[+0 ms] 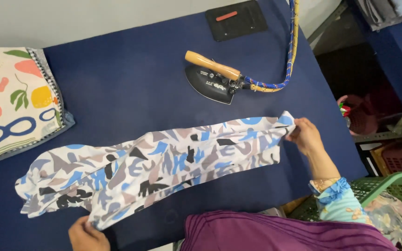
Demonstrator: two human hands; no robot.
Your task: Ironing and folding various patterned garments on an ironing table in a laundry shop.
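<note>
You have one patterned cloth (154, 162) stretched across the surface (131, 88), with one left hand (85, 234) and one right hand (305, 135) on it. One iron (212, 79) with one cord (290, 51) sits behind it, and one black pad (236, 19). At the left lies one stack of folded cloths (17, 100), perhaps two pieces. One green basket (396, 186) stands beside you.

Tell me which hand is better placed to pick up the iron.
Probably the right hand. It grips the cloth's end just below and to the right of the iron, whose wooden handle points toward it. The left hand holds the cloth's near edge at the table's front, farther away.
</note>
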